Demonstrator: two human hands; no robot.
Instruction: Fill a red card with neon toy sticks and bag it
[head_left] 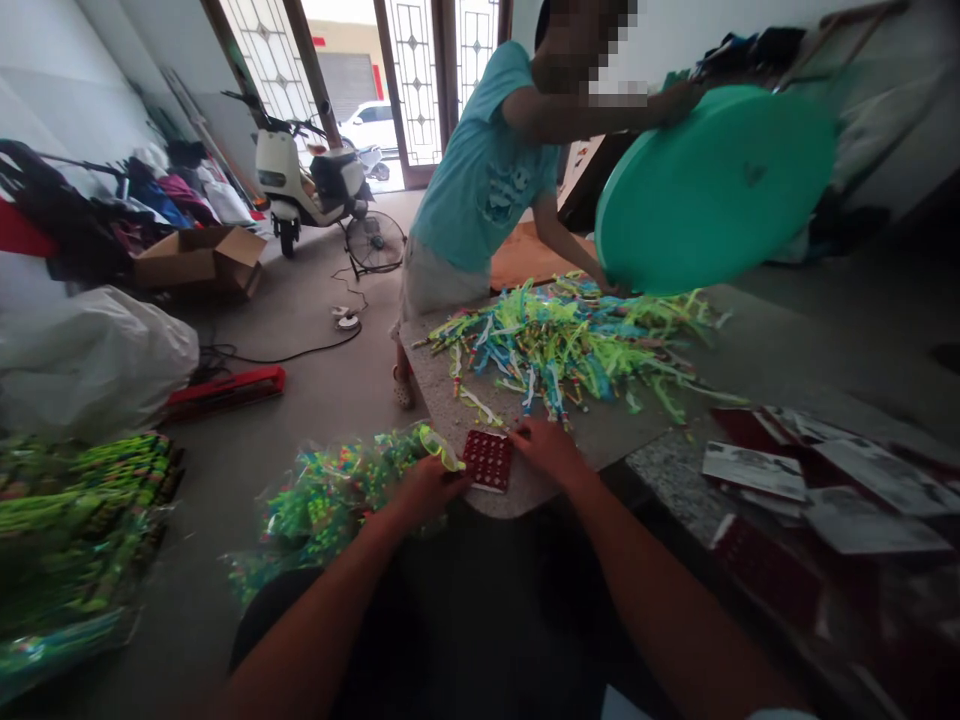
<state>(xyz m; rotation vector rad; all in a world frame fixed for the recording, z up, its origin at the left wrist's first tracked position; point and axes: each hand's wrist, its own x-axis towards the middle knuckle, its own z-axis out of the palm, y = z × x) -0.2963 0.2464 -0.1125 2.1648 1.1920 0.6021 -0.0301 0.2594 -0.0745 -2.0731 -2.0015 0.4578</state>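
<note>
One table point(615, 440) spreads ahead at 12 o'clock, its rounded near corner between the two hands. One co-worker point(472, 170) leans over its far side at 12, both hands on one green basin point(697, 200), tilted up at 1 o'clock. If that grip slips, the basin could drop onto the heap point(555, 335) below and scatter it. The heap is one tangled mass at 12 to 1; its strands overlap too much to count. One clear bag point(337, 490) of bright pieces sits at 10. Printed sheets point(754, 470) lie loosely overlapped at 3, several, their exact number hidden; a nudge could send them sliding.

Of the person's two hands, the left point(429, 487), at 11, has its fingertips together on one yellow-green strap point(436, 443). The right point(555, 452), at 12, has its fingertips at the upper right corner of one red card point(487, 460); whether they pinch it I cannot tell. The card lies at 12, between the hands near the table's edge, so a sideways push could tip it off. The strap, thin and limp, could snag on the card or slip free if pinched too lightly.
</note>
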